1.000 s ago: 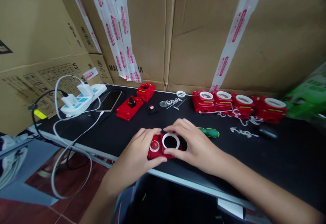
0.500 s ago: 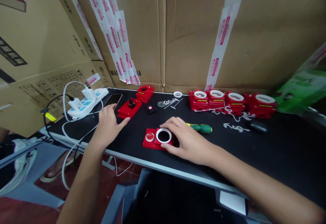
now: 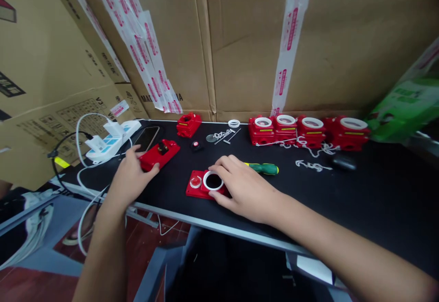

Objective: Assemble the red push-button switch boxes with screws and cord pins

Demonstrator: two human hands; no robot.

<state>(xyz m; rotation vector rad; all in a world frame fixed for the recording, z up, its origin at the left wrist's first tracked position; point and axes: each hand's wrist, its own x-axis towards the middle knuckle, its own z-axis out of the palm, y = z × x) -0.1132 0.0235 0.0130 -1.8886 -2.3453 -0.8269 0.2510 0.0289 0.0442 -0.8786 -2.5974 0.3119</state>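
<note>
My right hand [image 3: 242,186] lies curled over a flat red cover plate [image 3: 198,186] with a red button and a white ring [image 3: 213,180] on the black table [image 3: 377,192], fingers touching the ring's rim. My left hand [image 3: 132,174] has reached left and grips the near end of a second red plate [image 3: 162,152] that carries a black knob. A green-handled screwdriver [image 3: 263,169] lies just behind my right hand.
A row of red boxes with white rings [image 3: 307,130] stands at the back, white cords by them. A lone red box [image 3: 188,124], loose ring [image 3: 233,123], screws [image 3: 222,134], phone [image 3: 147,138] and power strip [image 3: 111,140] with cables sit left. Cardboard boxes wall the back.
My left hand left the plate in front of me, reached left and took hold of the second red plate, dragging it nearer. My right hand stayed on the ringed plate.
</note>
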